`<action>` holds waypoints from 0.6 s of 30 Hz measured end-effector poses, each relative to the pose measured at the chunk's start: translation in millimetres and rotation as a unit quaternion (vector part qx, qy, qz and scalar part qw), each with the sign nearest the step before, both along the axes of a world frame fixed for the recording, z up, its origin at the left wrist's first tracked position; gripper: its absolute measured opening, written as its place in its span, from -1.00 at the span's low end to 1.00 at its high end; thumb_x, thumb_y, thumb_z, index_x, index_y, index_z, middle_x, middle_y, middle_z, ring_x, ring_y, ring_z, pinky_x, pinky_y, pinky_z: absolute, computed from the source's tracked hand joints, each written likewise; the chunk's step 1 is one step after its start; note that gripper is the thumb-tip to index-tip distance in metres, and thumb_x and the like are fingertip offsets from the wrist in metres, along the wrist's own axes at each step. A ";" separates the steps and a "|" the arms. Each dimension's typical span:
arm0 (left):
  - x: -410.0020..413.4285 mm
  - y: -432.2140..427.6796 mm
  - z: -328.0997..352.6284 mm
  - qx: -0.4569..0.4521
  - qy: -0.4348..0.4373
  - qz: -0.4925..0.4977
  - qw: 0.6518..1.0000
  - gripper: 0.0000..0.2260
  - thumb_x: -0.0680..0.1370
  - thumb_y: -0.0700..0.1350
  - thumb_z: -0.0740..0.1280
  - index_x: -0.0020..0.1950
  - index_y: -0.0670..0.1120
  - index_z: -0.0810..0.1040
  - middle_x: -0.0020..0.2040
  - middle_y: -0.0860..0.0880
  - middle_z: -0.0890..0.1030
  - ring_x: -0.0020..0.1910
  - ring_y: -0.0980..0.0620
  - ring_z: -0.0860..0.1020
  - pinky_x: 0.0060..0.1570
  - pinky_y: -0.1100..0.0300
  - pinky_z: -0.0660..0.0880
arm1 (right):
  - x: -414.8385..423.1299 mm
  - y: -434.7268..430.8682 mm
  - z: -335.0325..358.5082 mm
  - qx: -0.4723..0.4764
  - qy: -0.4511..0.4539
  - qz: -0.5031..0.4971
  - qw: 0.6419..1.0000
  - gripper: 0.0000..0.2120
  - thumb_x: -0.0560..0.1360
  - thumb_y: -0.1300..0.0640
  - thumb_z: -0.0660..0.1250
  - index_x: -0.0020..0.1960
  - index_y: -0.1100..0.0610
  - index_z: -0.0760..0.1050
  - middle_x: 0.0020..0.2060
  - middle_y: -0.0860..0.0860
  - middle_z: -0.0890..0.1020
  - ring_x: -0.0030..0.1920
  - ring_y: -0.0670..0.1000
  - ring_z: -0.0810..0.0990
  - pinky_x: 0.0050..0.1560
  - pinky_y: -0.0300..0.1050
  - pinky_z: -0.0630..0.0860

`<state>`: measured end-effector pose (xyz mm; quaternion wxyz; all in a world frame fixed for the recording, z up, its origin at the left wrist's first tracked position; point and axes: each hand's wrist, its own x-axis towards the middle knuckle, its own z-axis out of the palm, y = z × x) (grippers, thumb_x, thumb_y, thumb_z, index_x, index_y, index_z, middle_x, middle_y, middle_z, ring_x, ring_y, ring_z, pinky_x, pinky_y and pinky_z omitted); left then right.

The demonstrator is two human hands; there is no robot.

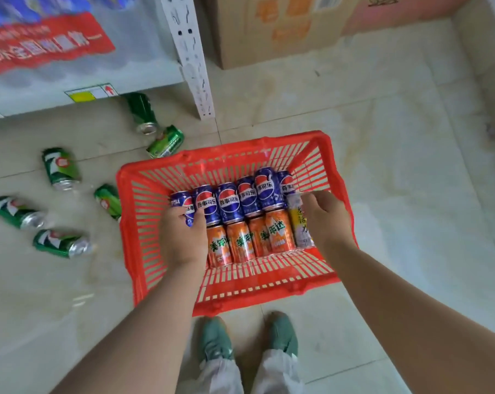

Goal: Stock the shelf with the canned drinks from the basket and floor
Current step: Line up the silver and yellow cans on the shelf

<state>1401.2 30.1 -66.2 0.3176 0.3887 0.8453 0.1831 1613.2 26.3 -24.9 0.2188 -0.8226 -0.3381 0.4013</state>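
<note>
**A:** Where are the cans?

**B:** Most lie on their sides in the red basket [223, 155], in two rows. The far row is six blue cans [249, 196] with a red, white and blue roundel. The near row is four orange cans [277, 230], and a yellow-and-white can [301, 230] lies at their right end. The basket stands on the tiled floor [382, 166].

**A:** And the hands?

**B:** Both are down in the basket. The left hand [183, 240] grips the leftmost blue can [182, 202], with its fingers [196, 218] wrapped round the can's lower half. The right hand [327, 220] is at the far end of the yellow-and-white can. Its fingers [316, 196] are curled over that end and the thumb is against it.

**A:** Anything outside the basket?

**B:** Six green cans [60, 169] lie scattered on the floor to the basket's left. One of them touches the basket's side. Two are near the foot of the white upright [192, 58] of the shelf [78, 81], and that shelf carries a red and blue printed pack. A cardboard box [269, 32] stands beyond the basket. The person's green shoes [216, 339] are just behind its near rim.
</note>
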 end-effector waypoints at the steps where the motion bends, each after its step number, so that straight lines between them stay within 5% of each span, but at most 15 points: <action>1: -4.5 -2.4 -17.9 -0.017 0.014 -0.001 1.000 -0.61 0.52 0.02 0.36 0.22 -0.21 0.49 0.14 -0.17 0.57 0.11 -0.15 0.54 0.01 0.09 0.44 | 1.7 -0.8 -15.9 -0.012 -0.009 0.013 1.000 -0.68 0.58 0.13 0.15 -0.33 0.17 0.39 -0.46 0.04 0.43 -0.38 0.07 0.37 -0.36 -0.08 0.22; 4: -20.0 -10.6 -65.0 -0.067 0.061 0.018 0.996 -0.54 0.48 0.05 0.39 0.21 -0.25 0.47 0.17 -0.23 0.54 0.15 -0.24 0.49 0.09 -0.03 0.45 | 8.6 -2.4 -67.6 -0.039 -0.043 0.042 0.997 -0.69 0.61 0.02 0.15 0.06 0.20 0.57 -0.08 0.11 0.63 -0.05 0.15 0.58 -0.22 -0.09 0.42; 8: -32.4 -27.1 -107.4 -0.160 0.097 0.051 0.981 -0.32 0.45 0.09 0.43 0.35 -0.34 0.32 0.30 -0.30 0.42 0.30 -0.28 0.37 0.25 -0.11 0.35 | 14.0 -5.4 -123.1 -0.074 -0.047 0.036 0.996 -0.58 0.61 -0.07 0.14 0.41 0.06 0.36 0.35 0.08 0.45 0.25 0.12 0.50 0.12 -0.06 0.48; 12: -30.3 -40.5 -128.1 -0.185 0.123 0.050 0.974 -0.28 0.41 0.09 0.47 0.35 -0.34 0.29 0.29 -0.33 0.41 0.29 -0.30 0.37 0.25 -0.15 0.36 | 16.2 -6.5 -149.1 -0.099 -0.120 0.036 0.987 -0.57 0.59 -0.02 0.20 0.40 0.16 0.34 0.30 0.12 0.46 0.26 0.14 0.44 0.06 -0.07 0.39; 18: -23.3 -37.9 -143.6 -0.233 0.193 0.024 0.953 -0.41 0.42 0.09 0.45 0.25 -0.27 0.39 0.23 -0.31 0.41 0.20 -0.29 0.40 0.14 -0.13 0.44 | 5.9 2.5 -166.3 -0.184 -0.284 0.091 0.937 -0.61 0.55 0.01 0.28 0.25 0.27 0.45 0.23 0.20 0.43 0.21 0.20 0.38 0.27 0.06 0.36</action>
